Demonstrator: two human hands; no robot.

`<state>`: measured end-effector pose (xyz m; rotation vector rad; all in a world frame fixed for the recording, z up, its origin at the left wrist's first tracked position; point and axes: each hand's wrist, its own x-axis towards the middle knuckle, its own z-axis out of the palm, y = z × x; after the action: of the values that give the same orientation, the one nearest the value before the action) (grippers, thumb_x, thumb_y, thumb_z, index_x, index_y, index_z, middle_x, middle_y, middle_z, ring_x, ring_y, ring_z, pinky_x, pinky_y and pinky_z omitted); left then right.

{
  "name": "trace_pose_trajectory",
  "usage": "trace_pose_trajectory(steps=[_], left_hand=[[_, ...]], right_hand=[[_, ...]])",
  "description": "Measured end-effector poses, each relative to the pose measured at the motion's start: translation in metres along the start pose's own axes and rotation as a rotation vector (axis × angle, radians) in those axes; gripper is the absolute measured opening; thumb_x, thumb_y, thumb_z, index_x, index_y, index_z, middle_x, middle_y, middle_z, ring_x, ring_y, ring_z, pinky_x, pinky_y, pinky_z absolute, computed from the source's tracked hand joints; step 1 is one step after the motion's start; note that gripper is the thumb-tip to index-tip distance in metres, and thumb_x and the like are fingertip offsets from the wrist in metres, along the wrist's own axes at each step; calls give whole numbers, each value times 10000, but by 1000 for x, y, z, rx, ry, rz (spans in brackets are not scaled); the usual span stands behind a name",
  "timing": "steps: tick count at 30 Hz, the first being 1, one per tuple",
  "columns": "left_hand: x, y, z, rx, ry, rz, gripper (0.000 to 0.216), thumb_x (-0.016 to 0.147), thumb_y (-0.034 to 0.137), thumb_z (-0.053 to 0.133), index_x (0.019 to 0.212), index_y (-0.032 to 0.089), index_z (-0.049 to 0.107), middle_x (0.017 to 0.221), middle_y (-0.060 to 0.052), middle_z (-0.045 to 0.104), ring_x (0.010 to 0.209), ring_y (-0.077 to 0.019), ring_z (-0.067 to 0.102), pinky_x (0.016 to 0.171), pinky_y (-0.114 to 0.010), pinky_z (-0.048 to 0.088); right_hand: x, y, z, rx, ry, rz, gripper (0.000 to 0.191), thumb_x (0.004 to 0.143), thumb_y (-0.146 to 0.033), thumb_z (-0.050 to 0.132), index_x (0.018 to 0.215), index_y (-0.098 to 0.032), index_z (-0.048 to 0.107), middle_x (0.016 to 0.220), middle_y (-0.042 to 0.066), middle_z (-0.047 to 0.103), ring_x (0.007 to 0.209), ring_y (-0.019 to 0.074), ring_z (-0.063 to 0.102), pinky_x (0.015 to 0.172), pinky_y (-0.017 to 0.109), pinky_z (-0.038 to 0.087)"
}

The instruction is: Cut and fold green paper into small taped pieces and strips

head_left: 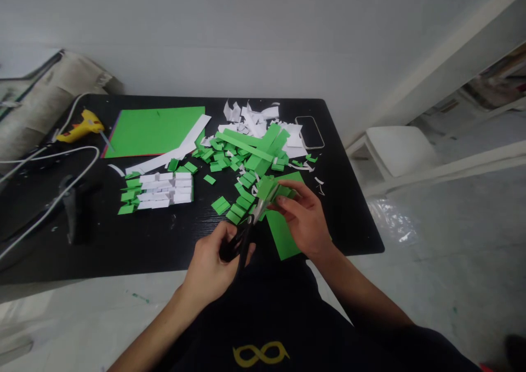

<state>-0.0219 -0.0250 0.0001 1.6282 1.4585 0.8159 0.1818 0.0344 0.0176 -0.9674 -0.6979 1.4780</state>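
Note:
My left hand (214, 262) is closed round the black handles of a pair of scissors (255, 214), whose blades point up and away to the right. Between the blades lies a piece of green paper (266, 187), pinched in the fingers of my right hand (304, 216). Beneath that hand a larger green paper sheet (283, 235) rests on the table. Small folded green pieces (240, 207) lie just beyond the scissors, next to a heap of green strips (263, 152) and white paper scraps (252, 121).
The black table (197, 257) also bears folded white and green paper rows (166, 191), a green sheet stack (156, 128), a yellow glue gun (84, 126) with white cables and a phone (310, 132). A white stool (398, 150) stands right of the table.

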Motion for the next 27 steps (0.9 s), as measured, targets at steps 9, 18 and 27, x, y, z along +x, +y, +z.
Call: trace_pose_trajectory(steps=[9,18,27], left_hand=[[3,5,1,-9,16,-13,253,886,397,725,807,227,555,642,48,581,555,-129,560,535,-230,430],[3,6,1,-27,33,8,264,866,390,741,791,228,548,621,53,565,530,-122,540,511,-226,408],[2,6,1,-25,32,-37,252,853,381,751,794,229,559,641,49,586,554,-130,554,533,-230,424]], right_hand=[[0,4,0,-30,-34,-3,246,743,-258,874,963,-355,825,921,-20,731,870,213,722,878,463,662],[-1,4,-1,-55,-45,6,240,748,-265,868,964,-356,815,932,-21,742,913,235,740,892,475,662],[0,5,-1,-58,-33,14,246,734,-268,887,955,-346,815,948,-17,742,915,233,729,888,471,666]])
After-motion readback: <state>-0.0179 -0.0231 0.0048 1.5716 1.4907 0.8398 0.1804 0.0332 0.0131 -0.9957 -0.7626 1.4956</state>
